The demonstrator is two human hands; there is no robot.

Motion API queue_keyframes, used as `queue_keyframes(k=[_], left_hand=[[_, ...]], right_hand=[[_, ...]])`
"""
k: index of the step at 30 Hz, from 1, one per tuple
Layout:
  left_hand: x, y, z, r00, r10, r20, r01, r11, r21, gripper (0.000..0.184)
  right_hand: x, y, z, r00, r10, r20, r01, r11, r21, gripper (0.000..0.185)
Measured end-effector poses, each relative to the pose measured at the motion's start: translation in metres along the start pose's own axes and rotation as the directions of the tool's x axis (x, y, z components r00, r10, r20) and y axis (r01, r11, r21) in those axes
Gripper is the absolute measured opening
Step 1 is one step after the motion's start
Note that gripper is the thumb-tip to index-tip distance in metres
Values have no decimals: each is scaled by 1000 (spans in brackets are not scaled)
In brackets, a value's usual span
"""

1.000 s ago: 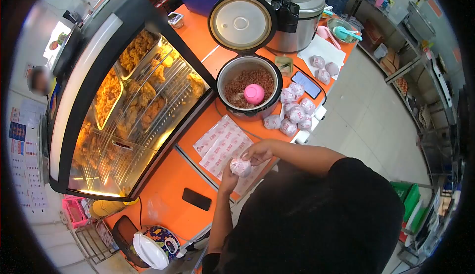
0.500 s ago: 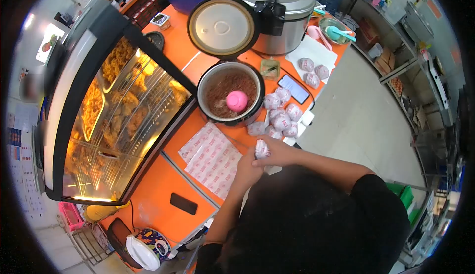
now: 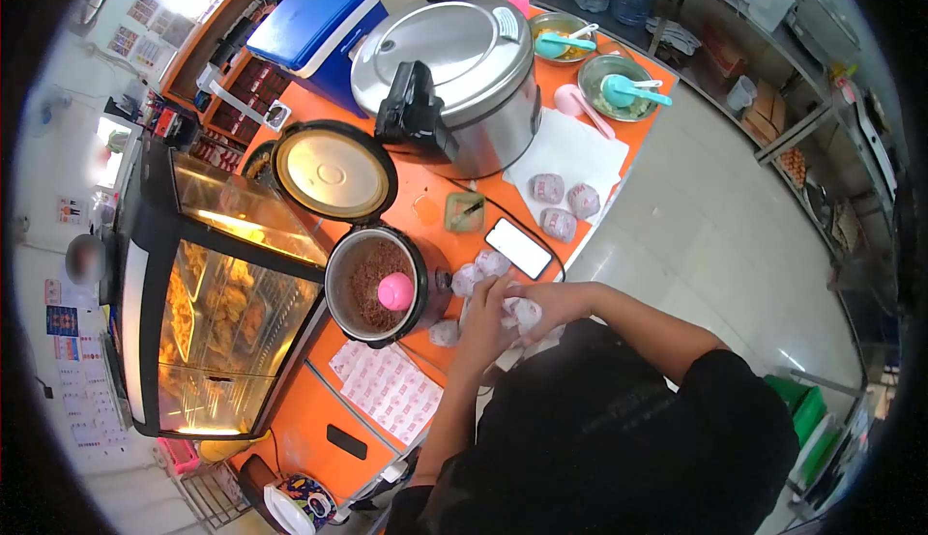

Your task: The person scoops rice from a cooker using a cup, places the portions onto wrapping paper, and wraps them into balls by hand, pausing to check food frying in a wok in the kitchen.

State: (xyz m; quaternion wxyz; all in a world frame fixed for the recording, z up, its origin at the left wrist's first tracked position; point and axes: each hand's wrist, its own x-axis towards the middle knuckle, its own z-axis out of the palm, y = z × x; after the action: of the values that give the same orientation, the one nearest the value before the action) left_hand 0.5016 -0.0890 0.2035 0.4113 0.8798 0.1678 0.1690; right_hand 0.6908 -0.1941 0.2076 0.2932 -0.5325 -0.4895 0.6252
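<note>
Both hands meet over a cluster of round paper-wrapped balls with red print; the contents are hidden. My left hand (image 3: 486,320) curls its fingers at the near side of the cluster, and what they grip is partly covered. My right hand (image 3: 553,307) reaches in from the right, its fingers around a wrapped ball (image 3: 527,315). Other wrapped balls show beside my left hand, one at its left (image 3: 445,333) and one beyond it (image 3: 493,262). Left of them stands an open rice cooker (image 3: 333,289) holding reddish-brown grains, with a pink scoop (image 3: 395,291) inside.
Printed wrapping sheets (image 3: 391,392) and a dark phone (image 3: 346,441) lie on the orange table. A lit phone (image 3: 519,248) borders the balls. Behind stand a large steel pot (image 3: 483,110) and bowls with spoons (image 3: 619,100). A glass food warmer (image 3: 227,327) is at the left.
My view has shifted, so the table items appear further left and lower. My hands, which held one wrapped ball near my body, have moved onto the cluster of balls.
</note>
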Motion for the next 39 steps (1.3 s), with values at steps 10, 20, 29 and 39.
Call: queue_keyframes(k=[10, 20, 29, 39], left_hand=[[81, 21, 33, 967, -10, -254, 56, 983, 175, 81], [-91, -19, 6, 764, -466, -446, 537, 842, 40, 66], [-203, -58, 9, 471, -613, -634, 599, 750, -281, 58], [-266, -109, -77, 578, -630, -518, 476, 776, -413, 50]], right_hand=[[15, 112, -173, 841, -29, -540, -119, 964, -237, 83], [100, 190, -232, 344, -151, -927, -824, 424, -375, 87], [211, -93, 23, 690, -724, 7, 600, 566, -565, 13], [326, -108, 88, 960, -162, 230, 242, 56, -969, 31]])
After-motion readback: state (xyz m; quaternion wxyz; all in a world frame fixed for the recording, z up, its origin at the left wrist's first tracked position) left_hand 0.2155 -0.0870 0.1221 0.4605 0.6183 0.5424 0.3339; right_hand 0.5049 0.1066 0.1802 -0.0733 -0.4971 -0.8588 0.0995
